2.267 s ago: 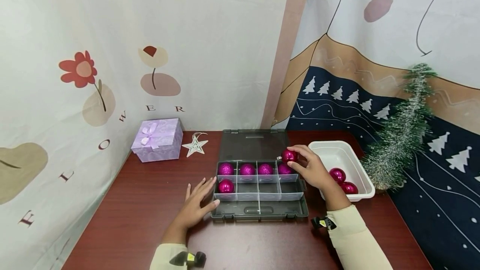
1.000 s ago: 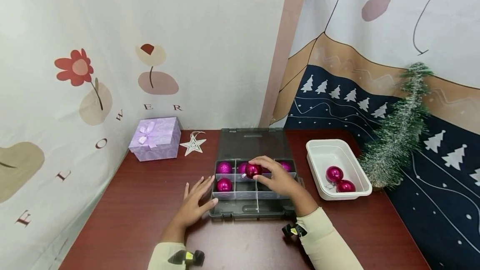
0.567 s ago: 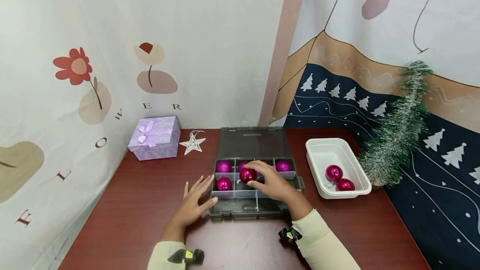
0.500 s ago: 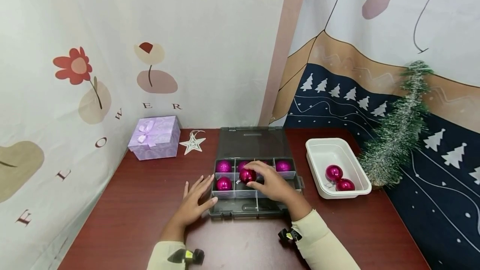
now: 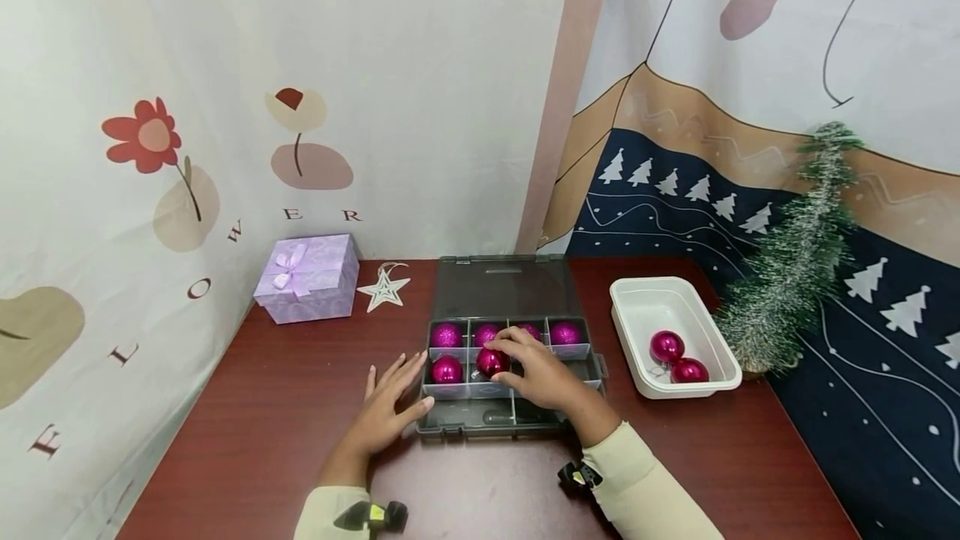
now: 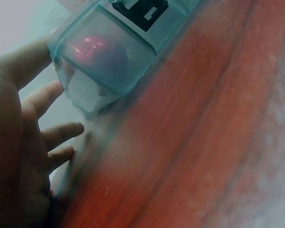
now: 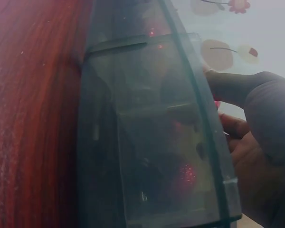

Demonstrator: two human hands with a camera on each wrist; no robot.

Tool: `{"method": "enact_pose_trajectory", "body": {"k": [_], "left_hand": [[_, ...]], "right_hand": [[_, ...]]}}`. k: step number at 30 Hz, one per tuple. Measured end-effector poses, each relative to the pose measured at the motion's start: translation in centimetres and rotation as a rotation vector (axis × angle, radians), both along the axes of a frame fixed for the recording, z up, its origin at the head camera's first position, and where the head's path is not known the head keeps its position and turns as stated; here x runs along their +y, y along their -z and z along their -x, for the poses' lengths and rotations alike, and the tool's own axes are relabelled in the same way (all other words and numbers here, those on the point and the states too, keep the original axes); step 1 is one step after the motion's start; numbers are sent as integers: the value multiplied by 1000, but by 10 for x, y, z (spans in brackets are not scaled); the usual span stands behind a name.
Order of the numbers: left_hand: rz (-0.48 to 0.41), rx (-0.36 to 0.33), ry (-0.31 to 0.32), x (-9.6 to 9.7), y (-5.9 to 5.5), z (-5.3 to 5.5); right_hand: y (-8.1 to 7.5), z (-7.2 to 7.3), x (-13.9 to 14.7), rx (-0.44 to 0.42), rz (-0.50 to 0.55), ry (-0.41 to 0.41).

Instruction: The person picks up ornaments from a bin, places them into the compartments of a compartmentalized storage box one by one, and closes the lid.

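Note:
In the head view my right hand (image 5: 536,369) pinches a shiny magenta Christmas bauble (image 5: 492,362) between thumb and fingers. That bauble sits low in the second compartment of the middle row of a grey transparent organizer box (image 5: 468,415). To its left, a shiny bauble (image 5: 447,370) fills the first compartment. Glittery baubles (image 5: 446,335) lie in the back row, one per compartment. My left hand (image 5: 386,407) has its fingers spread and touches the box's left side; the left wrist view shows fingertips (image 6: 52,90) against the clear wall. In the right wrist view the box wall hides most of the held bauble.
A white tray (image 5: 626,340) with two shiny baubles (image 5: 667,347) stands right of the box. Behind it on the right is a small tinsel tree (image 5: 795,265). The box's lid (image 5: 502,290) lies back. A lilac gift box (image 5: 307,277) and a white star ornament (image 5: 385,290) sit back left.
My right hand has carried the bauble leftward from above the back row's right end, then down into the second middle-row compartment. My left hand has stayed at the box's left side.

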State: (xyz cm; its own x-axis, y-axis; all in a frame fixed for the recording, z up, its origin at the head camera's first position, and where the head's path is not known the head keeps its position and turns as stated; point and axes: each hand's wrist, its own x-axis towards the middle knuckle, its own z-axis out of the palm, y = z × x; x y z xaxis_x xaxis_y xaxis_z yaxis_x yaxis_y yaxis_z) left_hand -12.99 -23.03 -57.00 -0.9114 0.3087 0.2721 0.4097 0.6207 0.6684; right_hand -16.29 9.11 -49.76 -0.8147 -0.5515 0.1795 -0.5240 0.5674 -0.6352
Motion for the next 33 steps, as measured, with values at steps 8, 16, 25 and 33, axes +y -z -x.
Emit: {"method": "enact_pose_trajectory", "body": {"k": [8,16,25,33], "left_hand": [[25,-9,-5,0,-1,0],[17,-27,-3,-1,-1,0],[0,-32,1,-1,0,0],[14,-35,-3,-1,1,0]], "right_hand": [[4,1,0,20,-37,-36],[5,1,0,27,-22,-44],[1,0,7,42,8,-12],[-9,-1,27,70,38,33]]}}
